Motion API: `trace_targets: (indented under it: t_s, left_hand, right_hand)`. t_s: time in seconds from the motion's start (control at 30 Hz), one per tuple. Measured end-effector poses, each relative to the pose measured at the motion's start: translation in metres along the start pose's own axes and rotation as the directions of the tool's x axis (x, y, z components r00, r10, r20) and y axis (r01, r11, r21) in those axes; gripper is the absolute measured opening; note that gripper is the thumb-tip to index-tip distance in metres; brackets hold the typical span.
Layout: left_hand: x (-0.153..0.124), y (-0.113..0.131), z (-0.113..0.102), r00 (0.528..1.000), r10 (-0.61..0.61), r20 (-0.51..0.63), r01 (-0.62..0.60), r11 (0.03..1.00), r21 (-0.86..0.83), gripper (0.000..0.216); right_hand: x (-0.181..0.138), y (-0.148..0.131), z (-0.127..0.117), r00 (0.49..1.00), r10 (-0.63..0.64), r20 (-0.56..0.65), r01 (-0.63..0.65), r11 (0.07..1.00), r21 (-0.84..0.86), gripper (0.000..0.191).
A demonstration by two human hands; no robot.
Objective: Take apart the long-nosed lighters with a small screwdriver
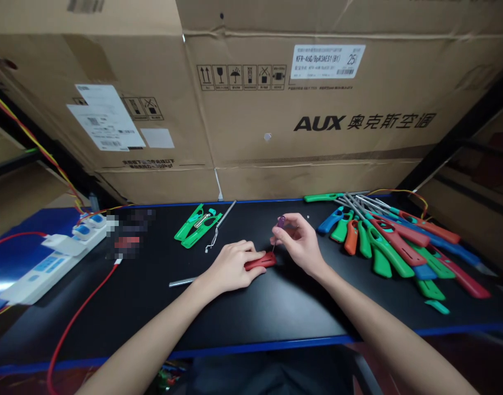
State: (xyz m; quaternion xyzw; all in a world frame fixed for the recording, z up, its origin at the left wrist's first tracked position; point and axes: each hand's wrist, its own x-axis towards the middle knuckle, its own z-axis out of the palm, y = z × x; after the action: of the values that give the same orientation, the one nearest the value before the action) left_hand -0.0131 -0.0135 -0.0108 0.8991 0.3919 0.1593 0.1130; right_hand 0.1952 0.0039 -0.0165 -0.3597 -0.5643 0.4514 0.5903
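My left hand presses a red long-nosed lighter down on the black tabletop, fingers closed around its handle. The lighter's metal tube sticks out to the left from under that hand. In my right hand is a small screwdriver with a purple handle, held upright in a pinch. Its thin shaft meets the right end of the red handle. Behind my left hand lie the split green halves of another lighter, with a loose metal tube and wire beside them.
Many-coloured lighters lie heaped at the right, with a small teal piece in front. A white power strip with plugs and a red cable sits at the left. A large cardboard box stands along the back edge.
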Motion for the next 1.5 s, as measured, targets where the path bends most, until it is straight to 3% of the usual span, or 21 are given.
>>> trace_targets:
  t_s: [0.17,0.3,0.43,0.53,0.6,0.77,0.9,1.0,1.1,1.2,1.33,1.5]
  left_hand:
    - [0.001,0.000,0.001,1.000,-0.001,0.000,0.001,1.000,-0.001,0.024]
    - [0.002,0.001,0.002,1.000,-0.006,0.010,0.006,1.000,0.009,0.024]
    - [0.003,0.001,0.003,1.000,-0.016,0.010,0.016,1.000,0.001,0.023]
    - [0.003,0.000,0.003,1.000,-0.008,0.012,0.008,1.000,0.000,0.024]
    - [0.003,-0.001,0.003,1.000,-0.005,0.014,0.005,1.000,0.006,0.026]
    - [0.003,0.000,0.004,1.000,0.002,0.017,-0.002,1.000,0.004,0.028]
    - [0.004,0.001,0.004,1.000,-0.008,0.008,0.008,1.000,-0.009,0.027]
    - [0.004,0.001,0.004,1.000,0.002,0.010,-0.002,1.000,0.000,0.027]
    - [0.004,0.001,0.004,1.000,0.015,0.010,-0.015,1.000,-0.001,0.026]
    - [0.004,0.001,0.004,1.000,0.005,0.008,-0.005,1.000,0.001,0.027]
    - [0.003,0.002,0.003,1.000,0.000,0.026,0.000,1.000,0.007,0.025]
    - [0.004,0.003,0.002,0.999,0.010,0.042,-0.012,0.999,0.049,0.033]
  right_hand:
    - [-0.003,0.001,0.000,0.985,-0.162,0.067,0.169,0.977,-0.133,0.035]
    - [-0.004,-0.007,0.001,0.931,-0.344,0.120,0.364,0.866,-0.343,0.028]
    - [-0.001,-0.019,0.003,0.897,-0.440,0.052,0.418,0.803,-0.424,0.017]
    - [0.003,-0.026,0.001,0.917,-0.396,0.051,0.378,0.819,-0.431,0.009]
    - [0.006,-0.029,-0.001,0.931,-0.339,0.134,0.363,0.838,-0.408,0.009]
    - [0.011,-0.032,-0.002,0.905,-0.274,0.325,0.378,0.867,-0.323,0.025]
    - [0.010,-0.026,0.001,0.930,-0.291,0.225,0.349,0.892,-0.287,0.018]
    - [0.007,-0.020,0.002,0.964,-0.233,0.125,0.257,0.940,-0.225,0.019]
    - [0.004,-0.018,0.003,0.975,-0.167,0.143,0.184,0.976,-0.115,0.025]
    - [0.001,-0.017,0.004,0.967,-0.212,0.141,0.235,0.957,-0.169,0.023]
    - [0.000,-0.015,0.007,0.959,-0.280,0.039,0.279,0.913,-0.298,0.018]
    - [0.000,-0.017,0.008,0.973,-0.224,0.054,0.231,0.950,-0.210,0.026]
